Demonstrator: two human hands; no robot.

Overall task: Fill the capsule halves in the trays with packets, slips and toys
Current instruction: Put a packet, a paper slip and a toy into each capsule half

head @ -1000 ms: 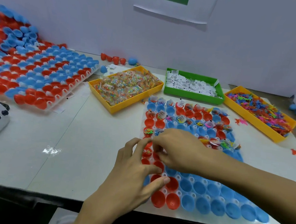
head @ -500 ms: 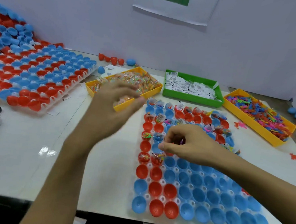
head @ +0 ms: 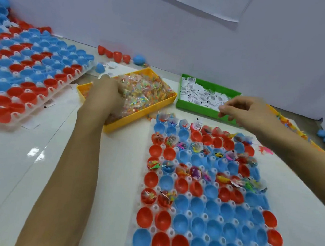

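Note:
A clear tray point(head: 155, 208) of red and blue capsule halves lies in front of me; several halves in its far rows hold packets, slips and toys, and the near rows are bare. My left hand point(head: 104, 95) reaches into the yellow tray point(head: 138, 118) of clear packets of coloured bits, its fingers curled into the pile. My right hand point(head: 244, 111) hovers over the front of the green tray point(head: 196, 108) of white paper slips, thumb and fingers pinched together at the slips.
A second tray point(head: 61, 95) of capsule halves lies at the far left, with more piled behind it. Loose red halves point(head: 114, 54) and a blue one point(head: 139, 59) sit by the wall. Another yellow tray point(head: 281, 118) of toys shows behind my right arm.
My left hand has gone from above the table down into the packet tray. My right hand has left the capsule tray and moved back right to the slip tray.

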